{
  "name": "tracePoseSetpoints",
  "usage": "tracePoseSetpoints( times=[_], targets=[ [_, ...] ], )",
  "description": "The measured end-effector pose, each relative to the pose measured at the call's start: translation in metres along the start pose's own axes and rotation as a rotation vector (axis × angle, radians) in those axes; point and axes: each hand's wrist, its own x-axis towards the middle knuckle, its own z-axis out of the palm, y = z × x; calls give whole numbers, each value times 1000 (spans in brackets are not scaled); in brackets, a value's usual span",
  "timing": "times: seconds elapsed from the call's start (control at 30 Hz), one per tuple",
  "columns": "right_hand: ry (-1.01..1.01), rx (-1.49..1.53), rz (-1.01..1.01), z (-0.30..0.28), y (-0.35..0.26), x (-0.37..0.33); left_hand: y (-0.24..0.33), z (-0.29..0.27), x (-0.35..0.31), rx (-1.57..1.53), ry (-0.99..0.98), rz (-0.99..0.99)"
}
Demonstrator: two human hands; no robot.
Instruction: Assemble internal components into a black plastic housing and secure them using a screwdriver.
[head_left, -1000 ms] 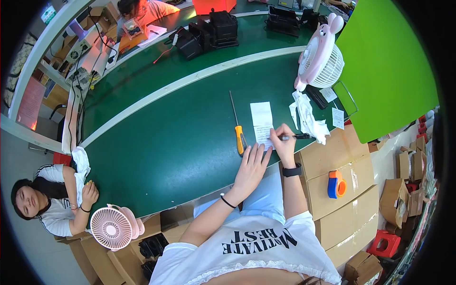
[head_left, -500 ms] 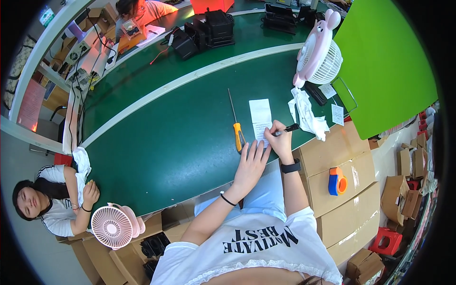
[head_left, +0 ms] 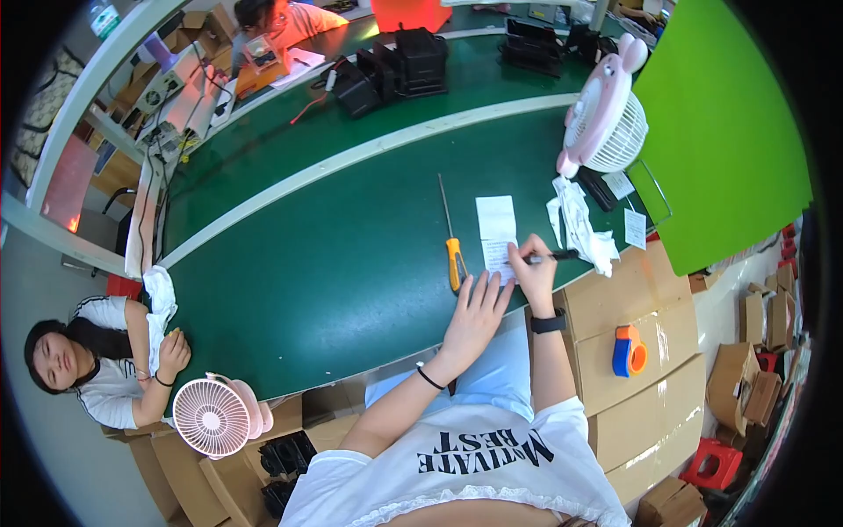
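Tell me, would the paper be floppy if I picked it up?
The paper would probably flop: it looks thin, with what seems a fold across it. It might slide if pushed, lying flat on the smooth-looking table, though the left hand at its lower edge could stop it.

Bright, fairly even indoor light, seen through a strongly curved fisheye lens
The green tabletop (head_left: pixel 351 255) is clearly lit across the middle of the frame, and the white paper slip (head_left: pixel 498 237) stands out pale on it, its fine print too small to read; at the top edge a red box (head_left: pixel 411 15) glows strongly, with warm orange-yellow light beside it, while the black housings (head_left: pixel 421 63) nearby sink into shade and lose detail; whitish glare streaks the cardboard boxes (head_left: pixel 632 422) at lower right; the white divider strip (head_left: pixel 369 149) bows into an arc, things crowding the right rim look stretched and soft, and black vignetting fills the corners
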Motion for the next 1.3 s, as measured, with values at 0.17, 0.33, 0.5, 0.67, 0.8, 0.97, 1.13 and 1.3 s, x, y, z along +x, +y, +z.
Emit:
tracePoseSetpoints(
  times=[0.17, 0.33, 0.5, 0.67, 0.8, 0.97, 1.13, 1.3],
  targets=[
    [192, 168, -118, -4, 7, 0, 2, -2, 0, -19, 4, -5],
    [226, 94, -9, -3, -1, -1, -1, -6, 1, 42, -1, 12],
    [136, -174, -353, -6, -15, 11, -1, -9, -5, -299, 81, -15],
    [-110, -287, -475, -8, -30, 27, -12, -15, -22, -473, 203, -213],
    [-371, -442, -573, -9, -40, 25, -33, -25, -31, -566, 203, -321],
    [-403, -573, -565, -24, -26, 39, -62, -31, -46, -578, 212, -342],
    [-292, -519, -539, -35, -15, 54, -69, -28, -59, -710, 238, -347],
    [-120, -602, -560, -48, -11, 75, -64, -31, -54, -638, 206, -351]
  ],
)
